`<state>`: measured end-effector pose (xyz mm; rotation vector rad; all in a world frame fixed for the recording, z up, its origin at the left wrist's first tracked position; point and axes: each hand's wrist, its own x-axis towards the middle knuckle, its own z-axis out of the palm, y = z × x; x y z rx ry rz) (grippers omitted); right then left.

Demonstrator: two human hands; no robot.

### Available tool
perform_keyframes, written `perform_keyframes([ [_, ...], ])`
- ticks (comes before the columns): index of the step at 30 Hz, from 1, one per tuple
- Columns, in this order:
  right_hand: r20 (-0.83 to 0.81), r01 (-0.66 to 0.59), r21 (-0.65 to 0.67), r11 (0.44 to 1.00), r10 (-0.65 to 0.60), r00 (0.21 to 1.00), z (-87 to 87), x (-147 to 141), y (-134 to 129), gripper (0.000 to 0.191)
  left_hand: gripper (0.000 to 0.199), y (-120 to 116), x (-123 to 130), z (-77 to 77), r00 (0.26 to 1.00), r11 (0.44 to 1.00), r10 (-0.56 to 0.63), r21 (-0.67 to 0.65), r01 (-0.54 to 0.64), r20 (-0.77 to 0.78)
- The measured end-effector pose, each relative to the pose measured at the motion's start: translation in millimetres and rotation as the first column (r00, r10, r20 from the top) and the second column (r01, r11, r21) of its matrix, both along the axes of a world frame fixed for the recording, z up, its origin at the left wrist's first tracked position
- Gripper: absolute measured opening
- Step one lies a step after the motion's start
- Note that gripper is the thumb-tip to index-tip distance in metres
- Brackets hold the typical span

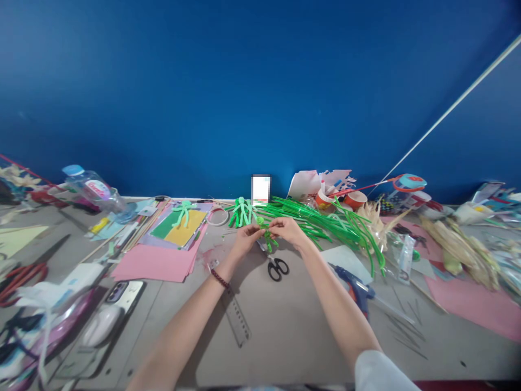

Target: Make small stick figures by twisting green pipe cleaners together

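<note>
We list one small green figure (267, 235), pinched narrowly between the fingers of our left hand (246, 238) and right hand (288, 230), seemingly mostly shaped, finish unclear; complete-looking green figures (241, 210) beyond the fingers; unworked green stems (299, 216) rightward.

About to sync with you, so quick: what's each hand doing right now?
Left hand: closed, pinching the small green figure.
Right hand: closed, fingers pinching the same figure's other side.
</note>
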<state>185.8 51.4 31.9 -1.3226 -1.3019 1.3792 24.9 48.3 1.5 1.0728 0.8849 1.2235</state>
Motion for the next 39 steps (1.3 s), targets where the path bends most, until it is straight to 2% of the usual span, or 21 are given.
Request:
perform_keyframes([
  [5, -0.057, 0.047, -0.052, 0.998, -0.050, 0.997, 1.0, -3.1, -1.2, 0.006, 0.019, 3.6, -2.6, -4.7, 1.000, 1.000, -0.010, 0.005, 0.010, -0.004],
  [10, -0.111, 0.070, -0.085, 0.994, -0.079, 0.991, 0.2, -4.7, -0.6, 0.007, 0.017, 3.7, -4.7, -2.0, 0.999, 0.999, -0.044, 0.007, 0.044, -0.012],
  [19, -0.119, -0.020, -0.122, 0.992, 0.006, 0.993, 2.4, 1.9, -1.3, 0.010, 0.018, 4.2, -4.4, -6.1, 0.999, 0.999, -0.036, -0.019, 0.036, -0.001],
  [24, -0.082, -0.094, -0.116, 0.989, 0.085, 0.993, 7.1, 7.5, -1.1, 0.009, 0.019, 1.3, -5.0, -0.8, 0.997, 0.996, -0.071, -0.049, 0.073, 0.043],
  [30, -0.078, -0.082, -0.072, 0.994, 0.076, 0.994, 9.3, 12.4, 0.1, 0.014, 0.019, -1.2, -5.5, 5.9, 0.997, 0.997, -0.052, -0.063, 0.055, 0.048],
  [34, -0.073, -0.125, -0.059, 0.990, 0.120, 0.990, 4.7, 11.9, 0.7, 0.018, 0.020, -2.2, -5.2, 6.4, 0.997, 0.995, -0.073, -0.064, 0.074, 0.024],
  [39, -0.064, -0.138, -0.068, 0.988, 0.134, 0.989, 3.4, 10.7, 0.5, 0.016, 0.025, -2.9, -5.0, 4.6, 0.993, 0.988, -0.076, -0.124, 0.087, 0.093],
])
